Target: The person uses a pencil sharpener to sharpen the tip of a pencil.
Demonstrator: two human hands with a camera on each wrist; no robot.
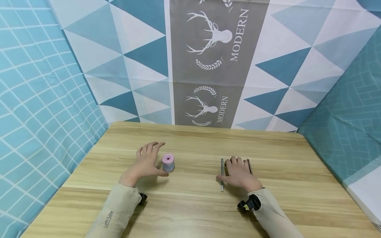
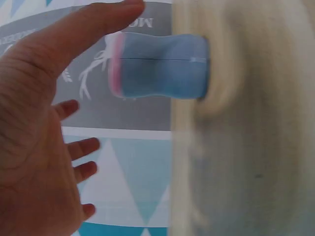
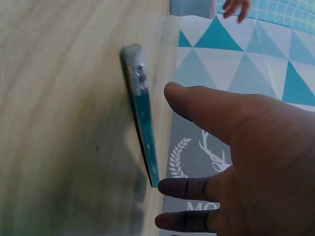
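Note:
A small blue waisted tub (image 1: 168, 166) with a pink top stands upright on the table. Its top has a dark hole in the middle. My left hand (image 1: 147, 163) is spread beside it, thumb and fingers apart around its left side, holding nothing. In the left wrist view the tub (image 2: 162, 66) lies just beyond the thumb. My right hand (image 1: 238, 172) hovers over the table with loosely bent fingers. A thin teal stick with a silvery end (image 3: 143, 113), like a pencil, lies near its thumb. Another thin dark stick (image 1: 249, 166) lies on its right, partly hidden by the hand.
The wooden table (image 1: 190, 211) carries these things. Behind it hangs a patterned cloth (image 1: 208, 66) with triangles and deer heads. Blue checked cloth (image 1: 38, 92) borders the left side, and teal cloth (image 1: 351, 99) the right. A white surface (image 1: 363, 191) shows at the right edge.

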